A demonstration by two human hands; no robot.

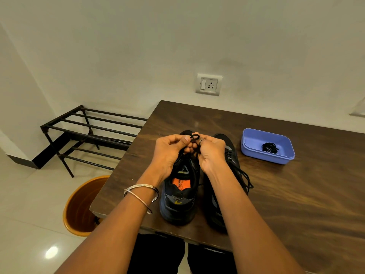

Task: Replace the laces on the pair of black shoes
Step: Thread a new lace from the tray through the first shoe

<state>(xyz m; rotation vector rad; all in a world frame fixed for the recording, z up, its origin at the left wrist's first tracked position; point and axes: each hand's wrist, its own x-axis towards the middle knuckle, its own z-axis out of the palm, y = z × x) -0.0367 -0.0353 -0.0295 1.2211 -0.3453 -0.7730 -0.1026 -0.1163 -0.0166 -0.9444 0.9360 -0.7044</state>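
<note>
Both hands (pixel 190 153) knotting lace (pixel 194 137), shoe (pixel 180 194) toes hidden

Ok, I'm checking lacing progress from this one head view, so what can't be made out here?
- Eyelets of the left shoe: hidden behind the left hand and right hand, so how far the lace is threaded is unclear.
- Right shoe: mostly covered by the right forearm.
- Black bundle in the blue tray: too small to tell old laces from new.
- Insole lettering: partly cut off by the collar.
</note>
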